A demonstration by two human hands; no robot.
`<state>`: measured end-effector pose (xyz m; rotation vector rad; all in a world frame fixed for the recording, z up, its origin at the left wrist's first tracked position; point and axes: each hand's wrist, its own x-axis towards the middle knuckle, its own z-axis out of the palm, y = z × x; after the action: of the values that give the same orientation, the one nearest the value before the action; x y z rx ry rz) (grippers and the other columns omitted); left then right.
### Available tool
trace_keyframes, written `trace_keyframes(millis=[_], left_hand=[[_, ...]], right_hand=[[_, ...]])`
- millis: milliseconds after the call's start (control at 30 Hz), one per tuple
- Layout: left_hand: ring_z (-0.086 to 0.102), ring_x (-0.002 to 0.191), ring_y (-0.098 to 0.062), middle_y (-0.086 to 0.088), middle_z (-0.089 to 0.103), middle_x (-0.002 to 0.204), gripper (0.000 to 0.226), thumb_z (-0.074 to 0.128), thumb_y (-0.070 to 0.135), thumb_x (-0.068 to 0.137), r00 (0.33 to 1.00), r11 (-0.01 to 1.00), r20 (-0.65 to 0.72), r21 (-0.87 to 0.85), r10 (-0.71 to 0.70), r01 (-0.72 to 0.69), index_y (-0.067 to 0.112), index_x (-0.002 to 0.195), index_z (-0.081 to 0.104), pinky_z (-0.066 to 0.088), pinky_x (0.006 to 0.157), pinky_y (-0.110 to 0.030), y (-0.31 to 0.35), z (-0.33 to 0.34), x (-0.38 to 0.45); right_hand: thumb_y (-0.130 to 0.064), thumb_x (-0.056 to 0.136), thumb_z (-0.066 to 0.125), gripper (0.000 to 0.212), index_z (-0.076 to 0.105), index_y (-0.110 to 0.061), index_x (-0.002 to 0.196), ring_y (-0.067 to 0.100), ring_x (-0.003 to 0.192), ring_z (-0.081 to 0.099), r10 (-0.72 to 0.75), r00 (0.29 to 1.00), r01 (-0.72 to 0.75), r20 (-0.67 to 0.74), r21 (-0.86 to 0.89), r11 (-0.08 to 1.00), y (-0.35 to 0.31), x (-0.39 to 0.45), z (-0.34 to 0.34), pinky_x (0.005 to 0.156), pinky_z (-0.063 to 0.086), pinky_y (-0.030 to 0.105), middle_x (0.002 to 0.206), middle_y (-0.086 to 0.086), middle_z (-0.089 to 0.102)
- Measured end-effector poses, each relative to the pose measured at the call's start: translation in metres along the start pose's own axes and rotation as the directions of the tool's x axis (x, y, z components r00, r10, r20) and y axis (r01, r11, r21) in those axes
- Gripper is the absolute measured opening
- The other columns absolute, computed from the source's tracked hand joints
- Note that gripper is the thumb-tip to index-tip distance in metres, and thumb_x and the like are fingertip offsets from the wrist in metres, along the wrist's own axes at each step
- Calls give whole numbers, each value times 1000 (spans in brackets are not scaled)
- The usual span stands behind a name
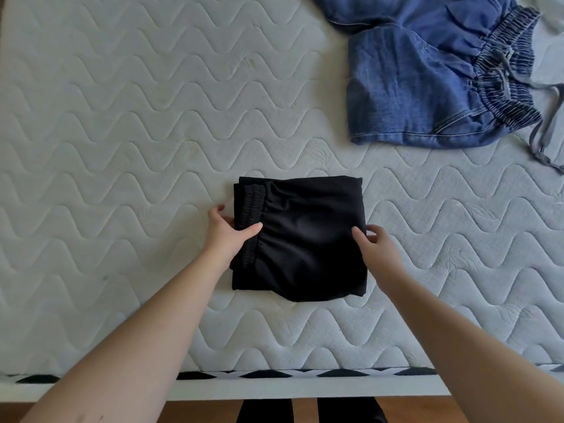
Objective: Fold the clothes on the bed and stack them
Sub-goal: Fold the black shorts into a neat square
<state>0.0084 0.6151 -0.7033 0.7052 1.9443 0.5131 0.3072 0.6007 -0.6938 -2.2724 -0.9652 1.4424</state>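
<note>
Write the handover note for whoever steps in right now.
Left hand: grips the waistband edge of the folded black shorts.
Right hand: fingers at the opposite edge; grip unclear.
Black shorts: folded square, near the front edge of the mattress.
Denim shorts: far right, loosely folded, drawstring trailing.
Done: black shorts folded.
Left: tidy the denim pair, stack both.
</note>
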Motion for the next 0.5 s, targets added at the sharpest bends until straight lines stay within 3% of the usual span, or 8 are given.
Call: trace_keyframes(millis=[67, 200, 267, 400, 500], left_hand=[[60, 93, -8, 10, 58, 104, 91, 91, 33, 64, 991, 994, 103, -53, -85, 91, 19, 135, 35, 46, 68, -22, 5, -3, 5], [66, 92, 0, 14, 69, 102, 36, 84, 35, 73, 947, 999, 318, 27, -54, 48, 31, 102, 63, 46, 65, -12, 8, -7, 6], [64, 96, -1, 20, 67, 101, 32, 81, 34, 78, 950, 999, 312, 44, 11, -26, 35, 102, 59, 46, 72, -16, 5, -5, 0], [57, 98, 0, 25, 59, 108, 47, 72, 41, 85, 964, 973, 210, 128, 164, -194, 37, 126, 49, 42, 85, -22, -3, -3, -13], [59, 105, -3, 26, 61, 112, 40, 69, 42, 87, 960, 972, 189, 71, 206, -222, 43, 122, 50, 45, 90, -26, 0, -4, -24]], right_hand=[[-61, 81, 61, 47, 53, -33, 118, 4, 90, 64, 3, 999, -7, 48, 97, 995, -6, 5, -1, 68, 48, 23, 103, -16, 65], [-57, 78, 70, 42, 61, -37, 113, 4, 92, 69, -40, 979, -4, 198, 218, 976, -11, 17, -3, 77, 53, 24, 103, -15, 71], [-50, 83, 69, 32, 60, -38, 111, 1, 93, 68, -87, 971, 41, 221, 203, 978, -11, 21, -5, 76, 52, 21, 102, -17, 71], [-43, 91, 62, 23, 56, -41, 113, -1, 91, 67, -188, 969, 167, 158, 138, 976, -7, 22, -6, 78, 53, 23, 102, -19, 69], [-42, 92, 60, 21, 57, -42, 112, 0, 94, 66, -239, 966, 225, 94, 139, 964, -2, 17, -8, 83, 53, 29, 101, -19, 69]])
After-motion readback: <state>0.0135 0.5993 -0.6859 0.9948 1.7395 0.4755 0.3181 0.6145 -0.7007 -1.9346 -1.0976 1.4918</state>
